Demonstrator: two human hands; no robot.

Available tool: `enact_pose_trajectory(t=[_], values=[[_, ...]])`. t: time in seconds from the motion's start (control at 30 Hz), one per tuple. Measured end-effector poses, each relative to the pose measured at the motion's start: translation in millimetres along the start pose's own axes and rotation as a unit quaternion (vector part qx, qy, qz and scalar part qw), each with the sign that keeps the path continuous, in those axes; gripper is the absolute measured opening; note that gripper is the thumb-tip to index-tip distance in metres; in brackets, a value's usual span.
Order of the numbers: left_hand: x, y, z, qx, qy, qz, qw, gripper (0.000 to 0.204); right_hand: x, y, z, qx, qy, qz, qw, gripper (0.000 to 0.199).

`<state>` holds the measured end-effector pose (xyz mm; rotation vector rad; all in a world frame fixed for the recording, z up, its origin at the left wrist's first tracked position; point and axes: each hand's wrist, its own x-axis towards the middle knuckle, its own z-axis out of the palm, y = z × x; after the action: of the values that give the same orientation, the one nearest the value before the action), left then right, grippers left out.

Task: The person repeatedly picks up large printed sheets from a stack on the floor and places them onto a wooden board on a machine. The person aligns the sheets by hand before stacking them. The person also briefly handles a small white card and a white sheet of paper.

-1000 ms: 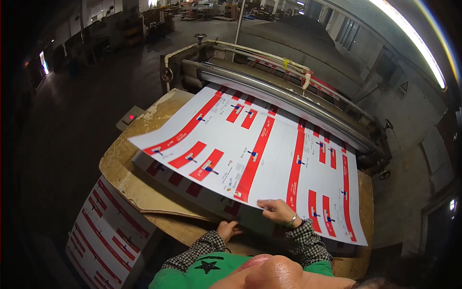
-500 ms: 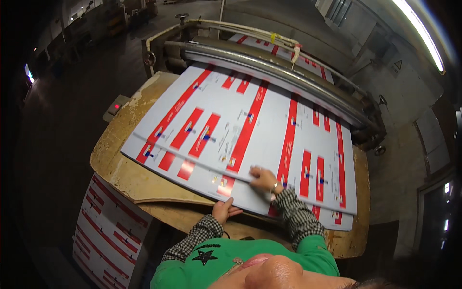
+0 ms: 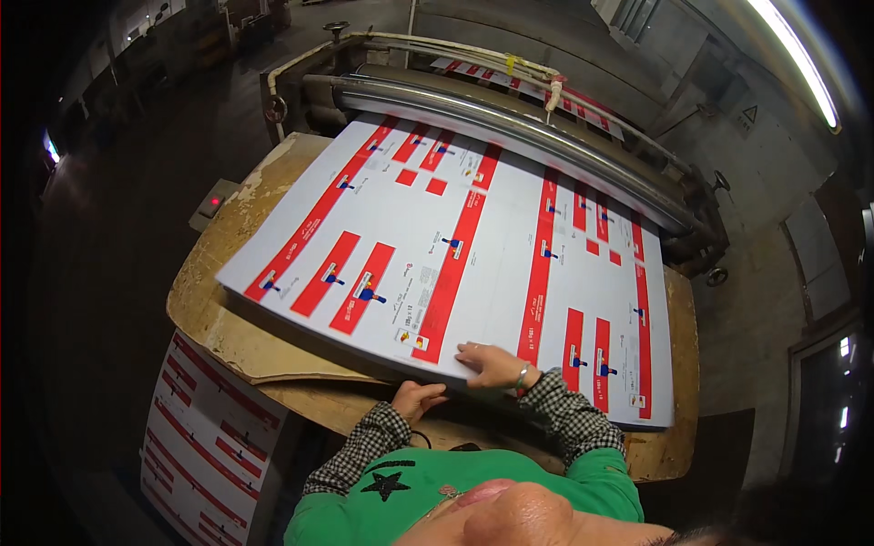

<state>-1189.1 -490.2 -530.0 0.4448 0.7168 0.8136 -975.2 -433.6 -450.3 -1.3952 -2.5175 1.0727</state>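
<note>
A large white sheet printed with red stripes and small blue marks (image 3: 496, 264) lies on top of a thick stack on a wooden table. My right hand (image 3: 492, 366) rests on its near edge, palm down, fingers stretched out over the paper. Just left of it and lower, my left hand (image 3: 417, 400) is at the front side of the stack, its fingers curled together. What those fingers hold, if anything, is hidden. The far part of the sheet meets a long metal roller (image 3: 510, 146).
The roller machine has a pipe frame (image 3: 437, 44) and a handwheel (image 3: 717, 276) at its right. A switch box with a red light (image 3: 215, 202) is at the left of the wooden table (image 3: 205, 282). More printed sheets (image 3: 205, 437) stand low at the left.
The upper sheet's offset near edge, crossing the stack before, has gone from there; one sheet now reaches the front edge. My left hand's fingers have curled in. My right hand has moved slightly nearer me.
</note>
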Motion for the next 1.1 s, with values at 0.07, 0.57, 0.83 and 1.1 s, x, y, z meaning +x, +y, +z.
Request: enact_pose_trajectory(t=[0.07, 0.57, 0.83, 1.1], values=[[-0.4, -4.2, 4.3, -0.021, 0.063, 0.019, 0.998, 0.024, -9.6, -13.9, -15.6, 0.092, 0.085, -0.013, 0.992, 0.037], [16.4, -10.9, 4.3, -0.007, 0.079, 0.032, 0.996, 0.037, 34.4, 52.9, 10.2, 0.118, 0.162, 0.004, 0.98, 0.043], [16.9, -12.7, -2.7, -0.03, 0.053, 0.033, 0.998, 0.033, 40.5, 13.9, 27.6, -0.193, 0.028, 0.038, 0.98, 0.102], [8.9, -5.2, 3.4, 0.014, 0.014, 0.029, 0.999, 0.024, -3.9, 19.1, 9.0, -0.063, 0.022, -0.074, 0.995, 0.059]])
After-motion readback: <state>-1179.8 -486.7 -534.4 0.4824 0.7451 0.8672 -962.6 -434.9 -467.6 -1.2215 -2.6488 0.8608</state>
